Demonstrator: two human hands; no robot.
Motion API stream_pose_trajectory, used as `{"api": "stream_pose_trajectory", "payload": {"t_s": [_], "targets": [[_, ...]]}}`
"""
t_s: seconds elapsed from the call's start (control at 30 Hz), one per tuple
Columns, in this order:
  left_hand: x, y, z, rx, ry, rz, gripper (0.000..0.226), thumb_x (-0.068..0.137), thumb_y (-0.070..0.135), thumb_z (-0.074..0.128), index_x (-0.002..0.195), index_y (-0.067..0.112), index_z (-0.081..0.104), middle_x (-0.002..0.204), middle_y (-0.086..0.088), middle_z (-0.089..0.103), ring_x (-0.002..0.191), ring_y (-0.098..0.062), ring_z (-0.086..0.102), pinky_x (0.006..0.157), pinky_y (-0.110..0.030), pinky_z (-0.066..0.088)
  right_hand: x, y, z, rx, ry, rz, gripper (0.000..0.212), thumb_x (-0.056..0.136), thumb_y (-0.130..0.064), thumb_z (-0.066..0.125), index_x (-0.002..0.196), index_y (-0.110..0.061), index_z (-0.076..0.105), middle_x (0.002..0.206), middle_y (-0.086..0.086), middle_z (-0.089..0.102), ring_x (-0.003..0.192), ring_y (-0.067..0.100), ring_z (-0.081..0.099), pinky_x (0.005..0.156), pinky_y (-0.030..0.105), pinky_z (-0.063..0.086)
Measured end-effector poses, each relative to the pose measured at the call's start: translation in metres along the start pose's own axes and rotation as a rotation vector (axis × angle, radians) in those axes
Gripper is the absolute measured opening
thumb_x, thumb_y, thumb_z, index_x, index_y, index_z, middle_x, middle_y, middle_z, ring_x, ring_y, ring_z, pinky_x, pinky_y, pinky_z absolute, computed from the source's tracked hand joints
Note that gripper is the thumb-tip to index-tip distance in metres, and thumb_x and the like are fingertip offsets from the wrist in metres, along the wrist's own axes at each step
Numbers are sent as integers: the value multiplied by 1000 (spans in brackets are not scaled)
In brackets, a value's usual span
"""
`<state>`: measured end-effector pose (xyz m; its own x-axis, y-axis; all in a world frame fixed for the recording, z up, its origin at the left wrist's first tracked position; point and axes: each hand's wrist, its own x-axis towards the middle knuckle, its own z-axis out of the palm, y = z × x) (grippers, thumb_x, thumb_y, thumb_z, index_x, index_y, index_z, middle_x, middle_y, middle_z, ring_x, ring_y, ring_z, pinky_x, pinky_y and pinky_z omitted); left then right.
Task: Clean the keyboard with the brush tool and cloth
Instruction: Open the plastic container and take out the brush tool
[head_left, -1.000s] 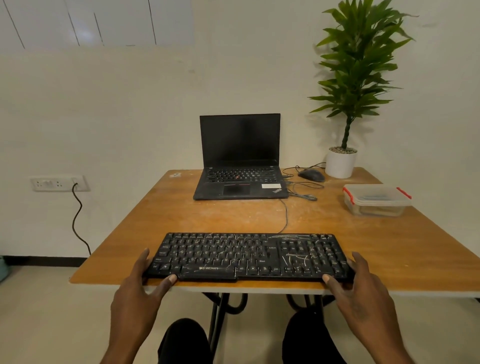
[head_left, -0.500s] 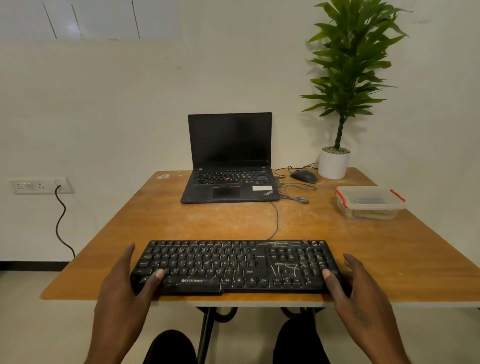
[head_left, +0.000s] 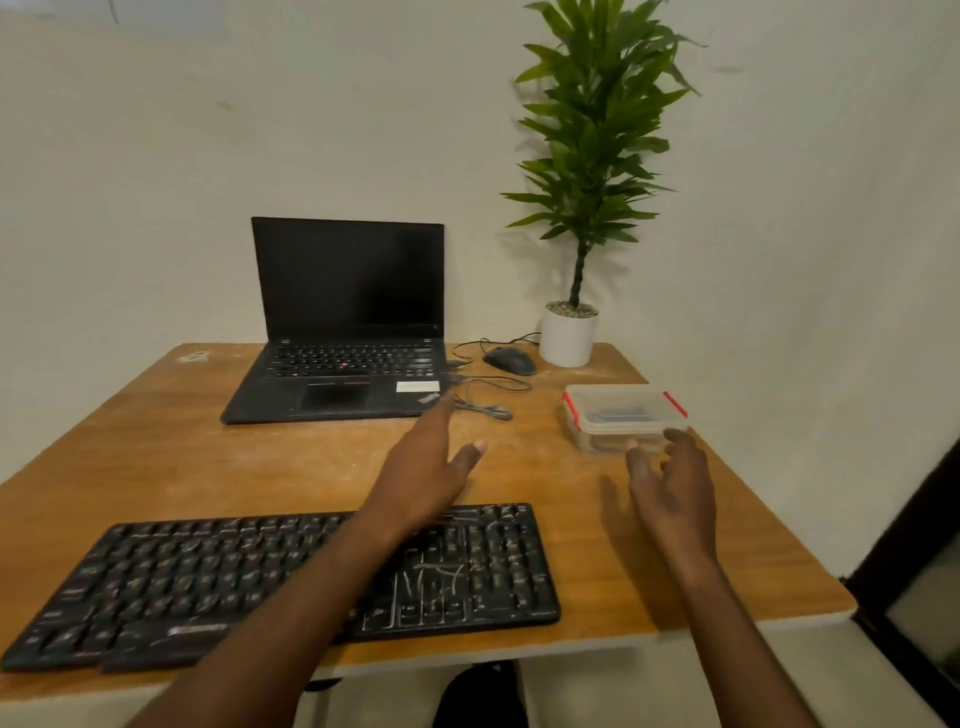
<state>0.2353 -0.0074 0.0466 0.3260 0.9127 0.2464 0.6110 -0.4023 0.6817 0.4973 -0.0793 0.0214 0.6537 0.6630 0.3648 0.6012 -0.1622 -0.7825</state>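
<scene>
Judging progress: I put the job at its very start; no brushing or wiping shows yet.
Keyboard: the black full-size plastic keyboard (head_left: 291, 577) lies flat at the near table edge, under my left forearm and well behind both palms; pale scribbled streaks and dust mark its keys, thickest on the number pad.
Left hand: my left hand (head_left: 423, 470) reaches out past the keyboard, fingers straight and spread, holding nothing.
Right hand: my right hand (head_left: 670, 488) has its fingers loosely apart and empty, tips just short of or grazing the box; I cannot tell which.
Box: the clear plastic lidded box with red clips (head_left: 623, 418) sits just ahead of my right fingertips, lid on.
Tools: something dark shows inside the box; I guess brush and cloth, but cannot make them out.
Left to do: open the box, take out the tools, brush the keys, wipe with cloth.
</scene>
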Motion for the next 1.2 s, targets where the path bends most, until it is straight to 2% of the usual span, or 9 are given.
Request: {"api": "stream_pose_trajectory", "payload": {"t_s": [0.17,0.3,0.4,0.53,0.67,0.83,0.93,1.03,1.2], "targets": [[61,48,62,-33,-147,6,67,109,40,54,165,13,28,162,-13,46,146,-30,47,118,-45,41,63,12,-3,-63,114,98,59,98,-40,57,143,-6,41,140,21,45,127,38,45,93,49,49],[98,69,97,-117,-196,-111,63,111,36,49,165,12,27,161,-15,48,148,-35,44,119,-43,39,98,16,0,-99,56,180,58,101,-40,53,146,-6,39,144,21,44,130,40,44,97,49,46],[114,79,114,-208,-183,-204,59,112,34,47,164,11,30,162,-15,46,148,-35,44,119,-42,40,113,22,4,-60,-42,197,53,104,-36,48,148,-8,42,145,19,51,129,39,50,102,47,45],[126,88,125,-192,-91,-263,42,112,33,49,146,9,54,148,-14,59,134,-33,56,106,-38,46,116,28,7,-43,-98,172,40,105,-26,47,140,-8,54,136,16,60,119,36,59,99,44,49],[126,85,135,-210,-42,-309,36,106,36,60,133,12,63,133,-9,70,117,-30,68,101,-41,55,112,32,3,-71,-56,168,36,104,-22,50,137,-9,58,133,13,63,115,34,62,98,44,51],[110,81,142,-293,-27,-342,39,98,36,72,132,17,67,118,-7,77,100,-27,77,94,-45,62,90,34,-13,-114,46,156,30,104,-20,52,129,-10,65,126,12,67,108,33,64,91,43,53],[89,86,136,-328,-31,-353,31,98,32,73,126,19,68,109,-6,79,81,-21,80,81,-39,66,69,35,-28,-121,95,128,27,103,-20,53,122,-9,69,119,12,70,102,32,65,82,37,51],[61,92,129,-403,-48,-365,24,99,25,72,121,21,65,105,-6,79,53,-7,71,46,-20,55,49,35,-46,-124,106,124,25,101,-21,56,118,-10,71,115,12,72,98,31,65,75,30,44],[19,98,120,-491,-74,-356,19,98,22,73,113,25,62,97,-4,78,54,-7,73,46,-23,56,20,36,-74,-102,101,124,23,98,-22,60,112,-11,75,108,10,74,86,24,58,74,29,39]]}}
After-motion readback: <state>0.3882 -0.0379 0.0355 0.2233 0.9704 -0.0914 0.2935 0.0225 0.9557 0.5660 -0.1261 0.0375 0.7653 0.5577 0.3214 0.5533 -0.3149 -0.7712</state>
